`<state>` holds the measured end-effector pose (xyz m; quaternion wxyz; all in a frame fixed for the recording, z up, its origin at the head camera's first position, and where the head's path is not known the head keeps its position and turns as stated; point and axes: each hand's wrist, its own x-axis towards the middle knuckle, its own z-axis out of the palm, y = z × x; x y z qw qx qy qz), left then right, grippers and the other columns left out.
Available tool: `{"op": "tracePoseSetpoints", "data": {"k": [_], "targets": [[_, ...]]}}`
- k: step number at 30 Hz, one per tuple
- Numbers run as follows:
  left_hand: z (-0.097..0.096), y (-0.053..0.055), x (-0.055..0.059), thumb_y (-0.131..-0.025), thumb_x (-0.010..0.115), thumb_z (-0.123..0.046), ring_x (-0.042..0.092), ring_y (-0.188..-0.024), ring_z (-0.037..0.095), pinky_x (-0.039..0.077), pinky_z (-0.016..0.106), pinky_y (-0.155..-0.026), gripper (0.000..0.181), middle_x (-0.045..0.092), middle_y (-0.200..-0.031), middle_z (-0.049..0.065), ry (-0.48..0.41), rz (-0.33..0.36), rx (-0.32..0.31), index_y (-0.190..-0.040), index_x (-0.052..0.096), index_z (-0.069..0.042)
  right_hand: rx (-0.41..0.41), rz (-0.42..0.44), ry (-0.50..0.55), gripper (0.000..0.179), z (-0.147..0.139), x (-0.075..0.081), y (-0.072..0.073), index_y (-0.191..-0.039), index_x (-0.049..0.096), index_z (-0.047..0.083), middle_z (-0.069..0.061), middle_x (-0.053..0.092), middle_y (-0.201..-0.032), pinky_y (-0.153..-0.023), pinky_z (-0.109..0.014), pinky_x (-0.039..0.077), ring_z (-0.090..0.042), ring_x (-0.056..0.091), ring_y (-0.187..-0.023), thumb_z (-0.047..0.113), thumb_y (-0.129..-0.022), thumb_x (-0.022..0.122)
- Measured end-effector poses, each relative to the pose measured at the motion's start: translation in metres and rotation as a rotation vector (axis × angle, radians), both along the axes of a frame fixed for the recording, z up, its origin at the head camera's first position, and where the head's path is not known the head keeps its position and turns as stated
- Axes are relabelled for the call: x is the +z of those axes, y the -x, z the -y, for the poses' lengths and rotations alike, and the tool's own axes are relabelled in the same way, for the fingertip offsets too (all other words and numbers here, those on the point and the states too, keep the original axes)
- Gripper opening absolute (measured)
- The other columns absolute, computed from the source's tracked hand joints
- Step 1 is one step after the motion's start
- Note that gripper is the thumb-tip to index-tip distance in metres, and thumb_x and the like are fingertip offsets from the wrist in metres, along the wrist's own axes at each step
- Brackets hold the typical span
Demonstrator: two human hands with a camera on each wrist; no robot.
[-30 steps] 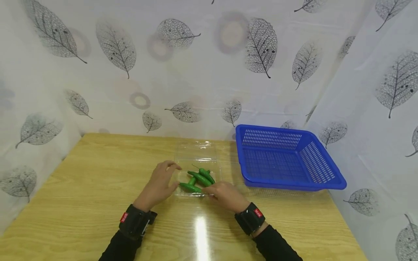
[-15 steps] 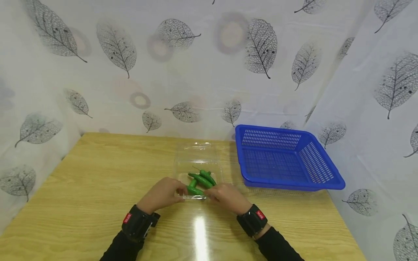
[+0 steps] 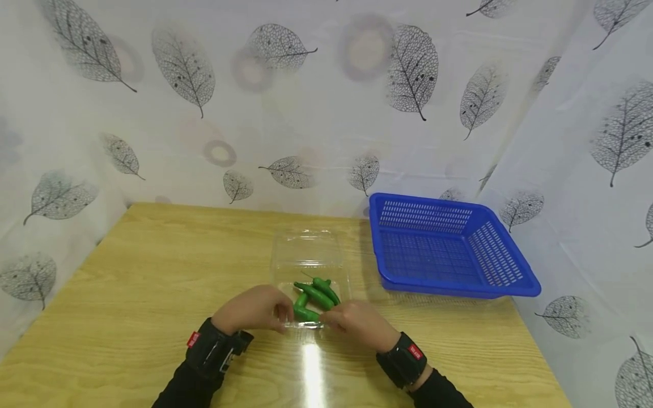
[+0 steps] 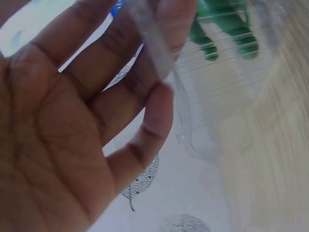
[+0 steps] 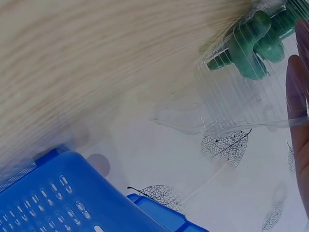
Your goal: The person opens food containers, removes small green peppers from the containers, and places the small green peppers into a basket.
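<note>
Several green chili peppers (image 3: 317, 296) lie in a clear plastic clamshell box (image 3: 308, 262), whose lid is folded back away from me. At the box's near left corner, my left hand (image 3: 255, 309) grips the rim with curled fingers. The left wrist view shows the transparent rim (image 4: 161, 60) running across those fingers. My right hand (image 3: 363, 325) pinches the near right corner, its fingertips close to the lowest pepper. Only part of that hand's fingers (image 5: 299, 92) shows in the right wrist view, against the box wall (image 5: 231, 99).
A blue perforated plastic basket (image 3: 454, 292) stands right of the box, toward the back of the wooden table (image 3: 168, 272). A white curtain (image 3: 326, 130) with leaf prints hangs behind the table and along its sides.
The left hand has come from the box's left side to its near edge and taken hold there. The box with the peppers has slid a little toward me, both hands moving with it.
</note>
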<state>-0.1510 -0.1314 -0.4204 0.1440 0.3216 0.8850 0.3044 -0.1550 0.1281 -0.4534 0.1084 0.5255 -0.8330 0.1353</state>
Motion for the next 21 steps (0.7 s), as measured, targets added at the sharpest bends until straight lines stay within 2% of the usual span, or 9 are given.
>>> {"op": "tracePoseSetpoints", "data": {"k": [2, 3, 7, 9, 11, 17, 21], "targets": [[0.001, 0.002, 0.000, -0.082, 0.071, -0.022, 0.058, -0.075, 0.002, 0.051, 0.022, -0.069, 0.008, 0.065, -0.082, -0.011, -0.051, -0.025, 0.065, -0.088, 0.069, -0.017, 0.009, -0.004, 0.002, 0.016, 0.000, 0.001, -0.002, -0.091, 0.071, 0.017, 0.014, 0.053, -0.062, -0.050, -0.003, 0.030, 0.007, 0.038, -0.054, 0.007, -0.080, 0.069], [0.002, 0.004, -0.001, -0.084, 0.069, -0.022, 0.060, -0.081, 0.005, 0.053, 0.026, -0.074, 0.009, 0.066, -0.087, -0.009, -0.076, -0.072, 0.117, -0.091, 0.069, -0.017, 0.010, -0.002, -0.001, 0.015, 0.000, 0.002, -0.003, -0.092, 0.071, 0.017, 0.013, 0.057, -0.064, -0.052, -0.004, 0.034, 0.007, 0.043, -0.055, 0.008, -0.080, 0.070], [0.004, 0.013, -0.010, -0.085, 0.068, -0.017, 0.060, -0.100, 0.021, 0.053, 0.039, -0.084, 0.017, 0.065, -0.103, 0.002, -0.145, -0.333, 0.399, -0.102, 0.068, -0.014, 0.029, 0.030, -0.006, 0.021, 0.000, 0.006, -0.001, -0.099, 0.070, 0.013, 0.007, 0.069, -0.080, -0.063, -0.011, 0.049, 0.000, 0.062, -0.068, 0.020, -0.080, 0.074], [0.006, 0.019, -0.016, -0.082, 0.071, -0.014, 0.059, -0.104, 0.026, 0.052, 0.041, -0.086, 0.023, 0.064, -0.108, 0.006, -0.140, -0.435, 0.482, -0.105, 0.068, -0.013, 0.026, 0.031, 0.002, 0.028, 0.002, 0.009, 0.002, -0.101, 0.070, 0.011, 0.004, 0.072, -0.086, -0.069, -0.014, 0.053, -0.005, 0.066, -0.075, 0.028, -0.078, 0.075], [0.008, 0.024, -0.020, -0.079, 0.074, -0.012, 0.058, -0.106, 0.028, 0.052, 0.042, -0.087, 0.028, 0.063, -0.110, 0.008, -0.131, -0.485, 0.496, -0.106, 0.067, -0.010, 0.021, 0.040, 0.022, 0.030, 0.003, 0.012, 0.008, -0.102, 0.069, 0.010, 0.000, 0.072, -0.088, -0.070, -0.016, 0.053, -0.009, 0.067, -0.076, 0.028, -0.079, 0.075], [0.006, 0.039, -0.027, -0.078, 0.075, -0.012, 0.057, -0.113, 0.029, 0.049, 0.043, -0.096, 0.038, 0.062, -0.118, 0.011, -0.058, -0.490, 0.394, -0.114, 0.064, -0.007, -0.061, 0.053, 0.049, 0.023, 0.009, 0.022, 0.027, -0.103, 0.068, 0.008, -0.003, 0.071, -0.092, -0.070, -0.019, 0.055, -0.013, 0.068, -0.081, 0.013, -0.081, 0.073], [0.002, 0.046, -0.032, -0.077, 0.075, -0.010, 0.060, -0.108, 0.026, 0.050, 0.040, -0.094, 0.036, 0.065, -0.113, 0.009, 0.003, -0.527, 0.372, -0.112, 0.066, -0.007, -0.154, 0.068, 0.024, 0.027, 0.014, 0.022, 0.035, -0.108, 0.066, 0.008, -0.004, 0.070, -0.098, -0.075, -0.022, 0.056, -0.014, 0.068, -0.088, 0.010, -0.082, 0.071]]}}
